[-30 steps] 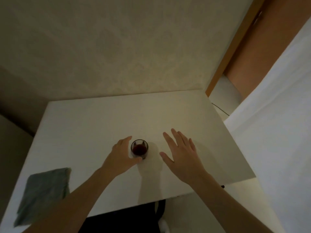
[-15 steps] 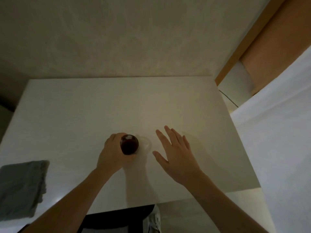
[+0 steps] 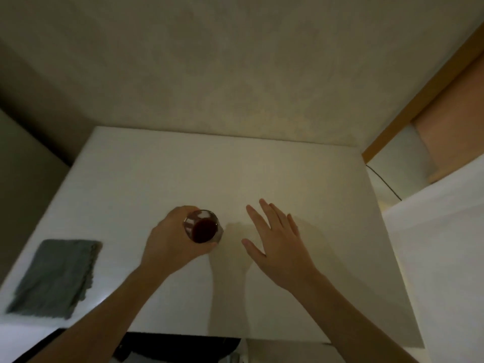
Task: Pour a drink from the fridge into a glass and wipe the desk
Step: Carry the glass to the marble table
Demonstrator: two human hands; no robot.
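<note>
A small clear glass (image 3: 203, 227) holding a dark red drink is in the middle of the white desk (image 3: 235, 174), lifted a little and tilted toward me. My left hand (image 3: 172, 239) is wrapped round its left side and grips it. My right hand (image 3: 277, 239) hovers flat just right of the glass with fingers spread and holds nothing. A folded grey-green cloth (image 3: 56, 277) lies at the desk's near left corner, apart from both hands.
A beige wall (image 3: 235, 74) rises behind the desk. A white surface (image 3: 440, 244) stands along the right, with a thin black cable (image 3: 383, 183) in the gap. A wooden door frame (image 3: 419, 100) is at the upper right. Something dark (image 3: 178, 347) sits under the desk's near edge.
My left hand closed round the glass and raised it slightly off the desk, toward me. My right hand stayed open beside it. The camera view shifted, and the cloth shows more fully.
</note>
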